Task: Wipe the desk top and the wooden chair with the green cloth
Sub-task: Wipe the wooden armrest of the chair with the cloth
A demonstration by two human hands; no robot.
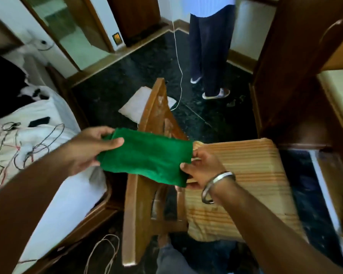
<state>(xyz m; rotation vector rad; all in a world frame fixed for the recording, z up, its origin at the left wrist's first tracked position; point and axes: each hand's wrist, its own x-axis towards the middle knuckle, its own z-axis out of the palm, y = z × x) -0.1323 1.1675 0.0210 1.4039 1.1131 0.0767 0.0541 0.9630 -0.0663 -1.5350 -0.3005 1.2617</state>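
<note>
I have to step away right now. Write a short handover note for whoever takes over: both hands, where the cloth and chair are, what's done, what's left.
Left hand: grips the left end of the green cloth.
Right hand: pinches its right end; the cloth is stretched between both hands, above the chair's backrest.
Wooden chair: directly below, its striped seat cushion to the right. The cloth is not on it.
Desk top: cannot tell which surface it is, nor whether it has been wiped.
Left: wipe the chair; check the desk.
Note: a person stands just beyond the chair, and a thin white cord hangs there.
</note>
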